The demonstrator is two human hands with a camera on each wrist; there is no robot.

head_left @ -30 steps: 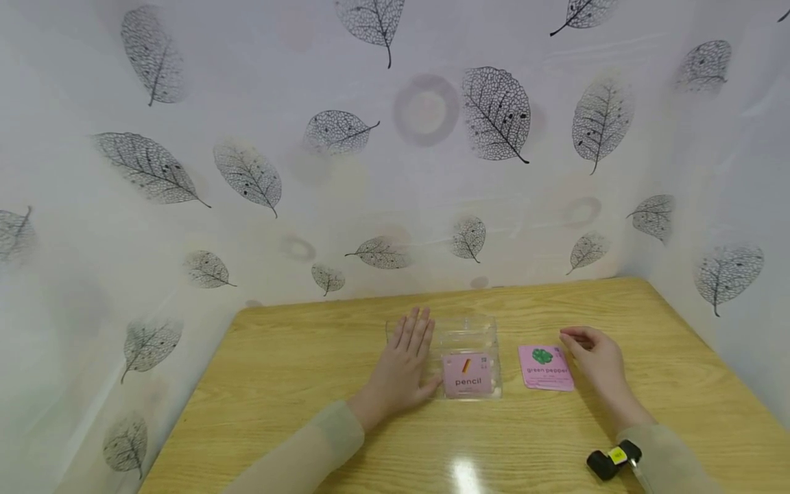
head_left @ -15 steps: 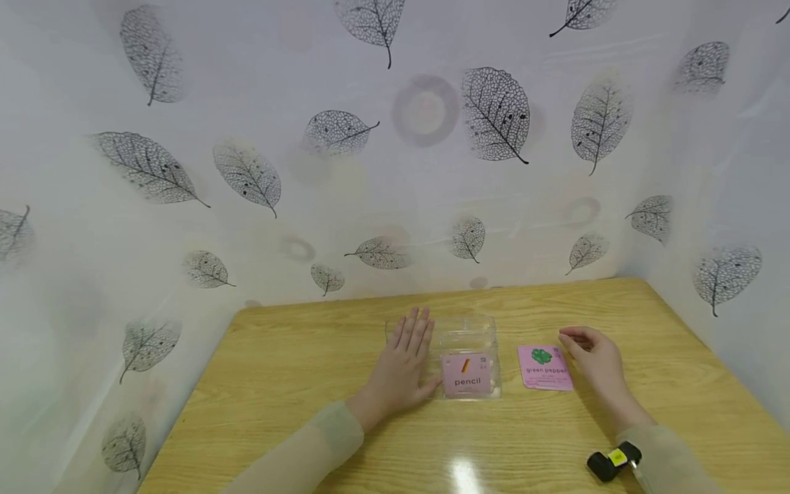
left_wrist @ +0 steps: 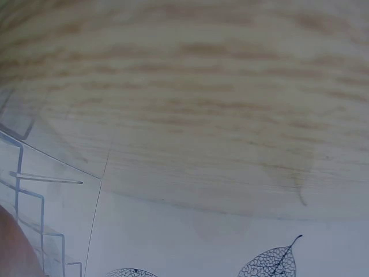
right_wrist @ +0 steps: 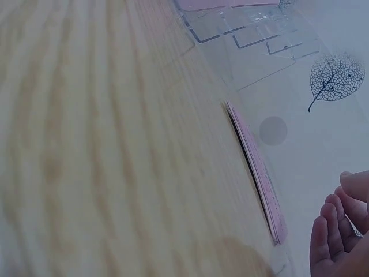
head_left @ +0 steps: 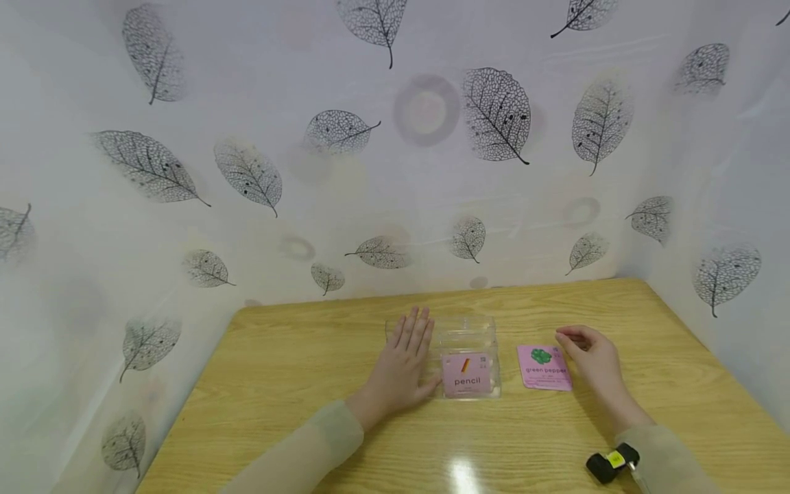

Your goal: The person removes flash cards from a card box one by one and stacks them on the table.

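A clear plastic stepped holder [head_left: 468, 337] stands mid-table, with a pink "pencil" card [head_left: 467, 376] in its front. My left hand [head_left: 401, 367] lies with straight fingers against the holder's left part, covering some of it. To the right, a small stack of pink cards [head_left: 544, 368] lies on the table, "green pepper" on top. My right hand [head_left: 595, 360] hovers at the stack's right edge, fingers loosely curled and holding nothing. From the right wrist, the card stack [right_wrist: 256, 173] shows edge-on, apart from the curled fingers [right_wrist: 331, 228].
The wooden table [head_left: 278, 384] meets a white leaf-printed sheet [head_left: 420, 185] at the back and sides. A black device with a yellow label [head_left: 613, 461] sits at the right wrist.
My right hand has shifted very slightly left, toward the card stack. The left hand, holder and cards stay put.
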